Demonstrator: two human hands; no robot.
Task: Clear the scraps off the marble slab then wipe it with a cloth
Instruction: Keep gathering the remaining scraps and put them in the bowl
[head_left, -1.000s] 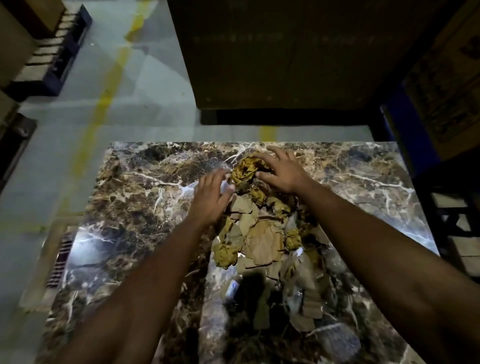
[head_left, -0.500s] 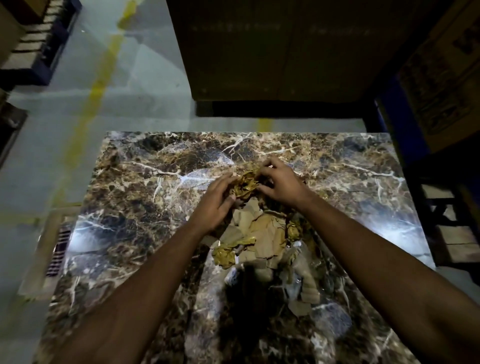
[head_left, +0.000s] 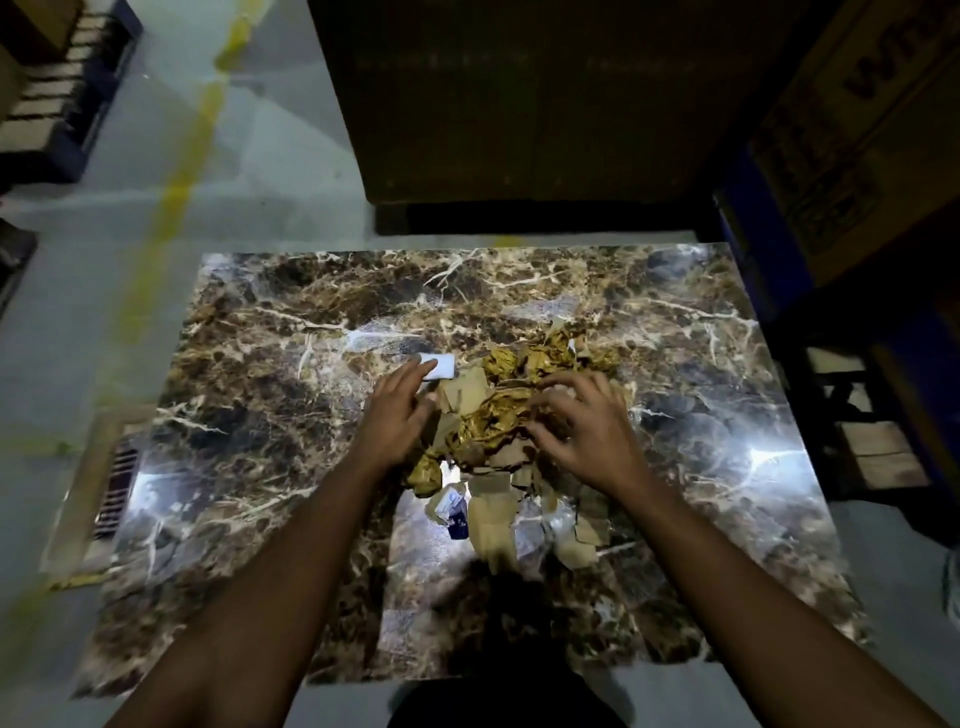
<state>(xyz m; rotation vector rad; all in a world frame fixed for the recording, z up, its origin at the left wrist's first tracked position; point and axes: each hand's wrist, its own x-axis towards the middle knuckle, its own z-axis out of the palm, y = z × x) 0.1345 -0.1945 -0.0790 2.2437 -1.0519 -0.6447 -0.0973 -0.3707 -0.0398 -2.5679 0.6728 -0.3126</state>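
Since half a second ago the two hands have drawn apart: then they pinched together at the far tip of the heap, now they sit on either flank of it and closer to the person. The left hand (head_left: 397, 415) lies flat with fingers stretched forward, its grip wide and holding nothing, fingertips touching a small white rectangular card (head_left: 439, 365) that was hidden before. The right hand (head_left: 584, 423) is spread, fingers curled down onto the scraps (head_left: 491, 415), pressing rather than clasping; its grip is wide too. The gold pieces, bunched under the fingers earlier, now fan out along the far edge of the heap.

The scraps sit near the middle of the marble slab (head_left: 260, 374), a loose mound of crumpled, shiny gold foil (head_left: 506, 361) mixed with flat, matte tan cardboard offcuts, mostly straight-edged. A tail of tan strips (head_left: 491, 514) runs toward the person, with a small blue-and-white wrapper (head_left: 454, 512) just beside it (its print is too blurred to read).

The slab is polished, dark brown with white and ochre veins, and glossy enough to throw bright glare patches on both sides. It rests over a pale grey floor (head_left: 62, 322) crossed by a worn yellow line (head_left: 171, 208).
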